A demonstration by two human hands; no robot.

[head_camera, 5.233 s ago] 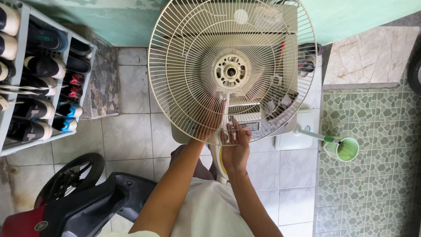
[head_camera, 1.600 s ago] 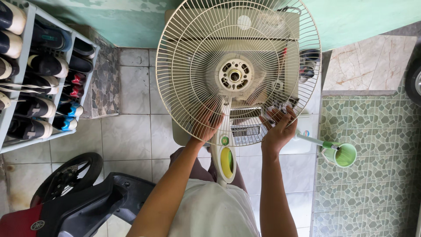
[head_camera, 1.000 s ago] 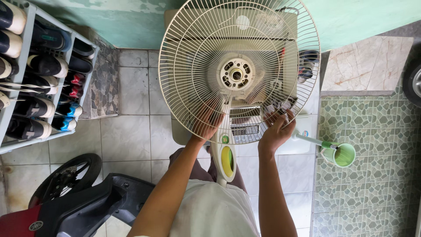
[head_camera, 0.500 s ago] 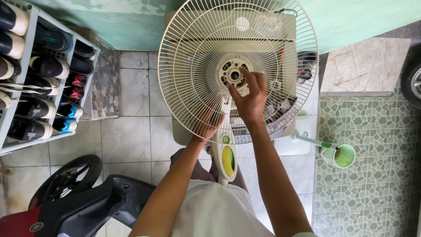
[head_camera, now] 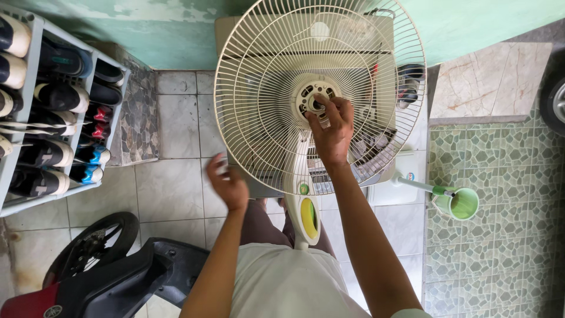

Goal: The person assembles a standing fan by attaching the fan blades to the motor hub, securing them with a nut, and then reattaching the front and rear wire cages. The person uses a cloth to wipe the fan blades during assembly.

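A cream wire fan guard (head_camera: 265,100) on a fan body stands upright in front of me, its stem (head_camera: 306,206) with a yellow-green oval panel running down toward my lap. My right hand (head_camera: 331,126) reaches onto the round hub (head_camera: 312,97) at the guard's centre, fingertips pinched on the hub. My left hand (head_camera: 226,182) hovers off the guard's lower left rim, fingers loosely spread, holding nothing.
A grey shoe rack (head_camera: 50,112) full of shoes stands at the left. A motorbike's black front and wheel (head_camera: 88,259) sits at the lower left. A green dipper (head_camera: 456,203) lies on the patterned floor at right, next to a raised marble step (head_camera: 491,82).
My right hand rose from the guard's lower right rim to the centre hub. My left hand came off the lower rim and moved down-left, away from the guard.
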